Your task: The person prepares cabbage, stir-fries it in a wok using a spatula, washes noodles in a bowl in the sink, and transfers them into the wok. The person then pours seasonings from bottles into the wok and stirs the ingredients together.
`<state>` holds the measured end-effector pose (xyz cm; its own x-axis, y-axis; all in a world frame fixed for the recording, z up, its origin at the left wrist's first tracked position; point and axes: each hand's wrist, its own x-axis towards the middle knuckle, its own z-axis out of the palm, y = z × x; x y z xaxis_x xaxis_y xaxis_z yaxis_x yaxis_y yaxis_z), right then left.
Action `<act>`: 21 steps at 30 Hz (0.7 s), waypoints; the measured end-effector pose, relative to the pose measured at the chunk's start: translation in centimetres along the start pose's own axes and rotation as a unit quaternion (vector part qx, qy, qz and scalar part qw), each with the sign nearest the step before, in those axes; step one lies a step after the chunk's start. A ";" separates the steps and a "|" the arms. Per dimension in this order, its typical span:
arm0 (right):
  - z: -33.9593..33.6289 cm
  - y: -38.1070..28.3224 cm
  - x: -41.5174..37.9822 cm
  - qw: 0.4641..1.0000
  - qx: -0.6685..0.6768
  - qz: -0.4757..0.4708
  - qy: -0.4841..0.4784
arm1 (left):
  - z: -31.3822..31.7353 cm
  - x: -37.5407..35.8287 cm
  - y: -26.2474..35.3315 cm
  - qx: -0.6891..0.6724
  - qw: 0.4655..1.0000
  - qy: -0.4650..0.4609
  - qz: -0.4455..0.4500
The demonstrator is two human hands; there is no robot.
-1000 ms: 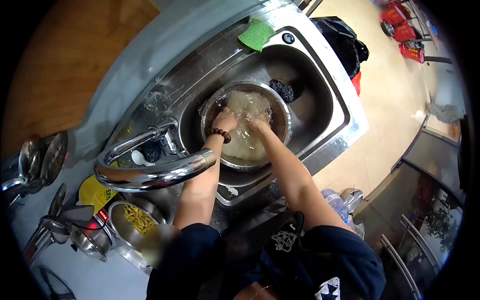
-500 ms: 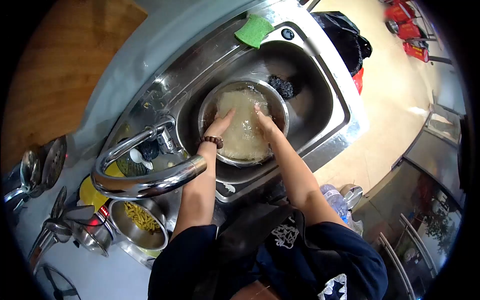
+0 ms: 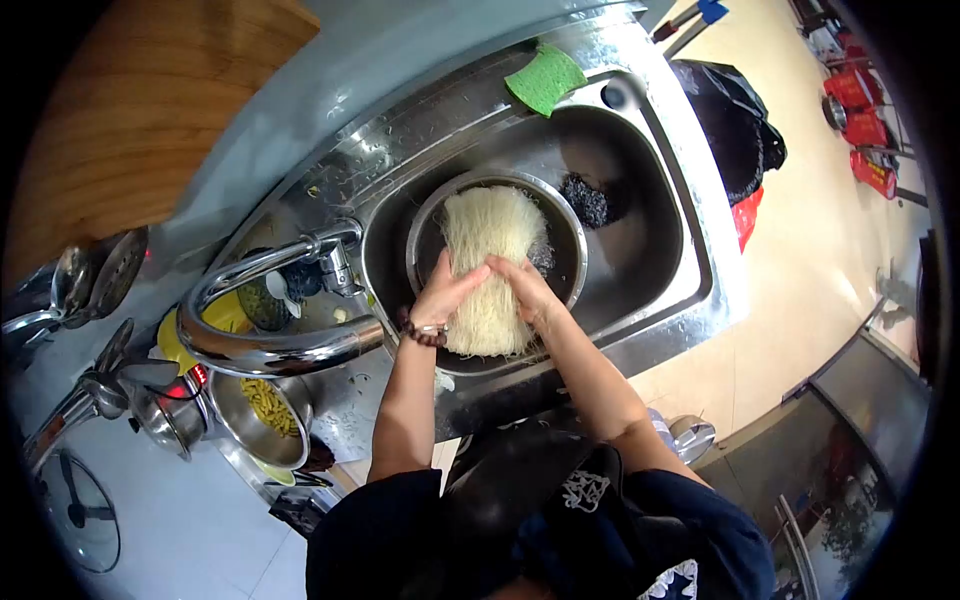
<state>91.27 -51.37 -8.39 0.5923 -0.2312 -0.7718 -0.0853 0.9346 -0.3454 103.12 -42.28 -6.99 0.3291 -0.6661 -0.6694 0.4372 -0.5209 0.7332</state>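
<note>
A bundle of thin pale noodles lies across a round metal bowl inside the sink basin. Some water shows in the bowl at the bundle's right. My left hand, with a beaded bracelet at the wrist, grips the bundle's left side. From the right, my right hand holds the same bundle. Both thumbs lie over its top and nearly meet, while the other fingers are mostly hidden beside or under the noodles.
The curved faucet hangs left of my left forearm. A green sponge rests on the sink's rim, and a dark scourer sits in the basin. At lower left stands a bowl of yellow-green pieces.
The bundle has come up out of the water and looks narrower and more compact. My hands have moved closer together around it. The whole view has shifted slightly.
</note>
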 end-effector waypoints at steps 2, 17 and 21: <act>-0.1 0.4 0.0 1.000 0.000 -0.016 -0.024 | 0.2 -0.8 0.2 -0.026 1.000 0.004 0.016; -2.2 -1.0 0.2 0.812 -0.547 -0.055 0.196 | -2.6 -1.0 1.7 0.463 0.878 0.121 0.032; -1.1 0.1 1.5 0.796 -0.546 -0.013 0.259 | -1.6 0.4 -1.2 0.421 0.894 0.143 0.064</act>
<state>91.26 -51.97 -10.14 0.2194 -0.5918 -0.7757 -0.8922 0.2001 -0.4050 104.04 -41.03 -8.31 0.5847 -0.6473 -0.4891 -0.3635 -0.7480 0.5554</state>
